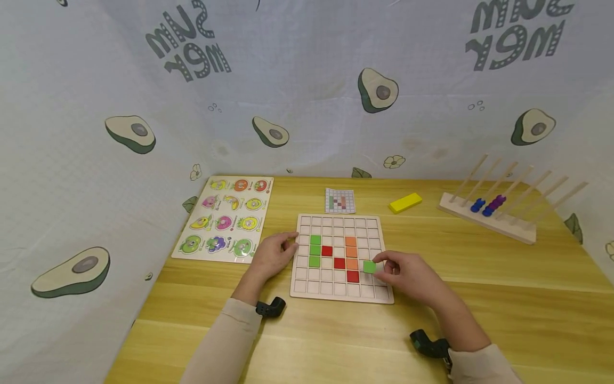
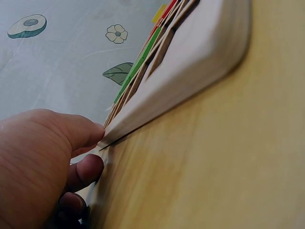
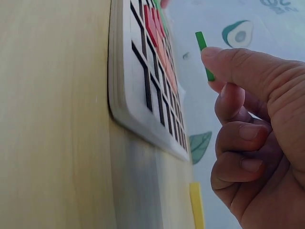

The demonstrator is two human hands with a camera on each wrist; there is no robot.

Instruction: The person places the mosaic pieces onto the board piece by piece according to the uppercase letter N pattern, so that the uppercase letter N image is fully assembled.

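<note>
A wooden grid board point(image 1: 307, 288) lies on the table, with three green, three orange and three red square tiles in its cells. Between thumb and fingertips my right hand point(image 1: 410, 274) pinches a green tile point(image 1: 369, 266) over the board's right side. The right wrist view shows this green tile point(image 3: 200, 42) raised off the board point(image 3: 128, 90), the other fingers curled beneath. My left hand point(image 1: 273, 255) touches the board's left edge. From the left wrist, a fingertip of that hand point(image 2: 38, 152) meets the board's edge point(image 2: 181, 90), its lower fingers loosely bent.
Behind the board lies a small pattern card point(image 1: 340, 201) with a coloured grid. A yellow block point(image 1: 405, 203) is to its right. Farther right stands a wooden peg rack point(image 1: 489, 218) with blue and purple beads. A fruit puzzle board point(image 1: 220, 218) lies at the left.
</note>
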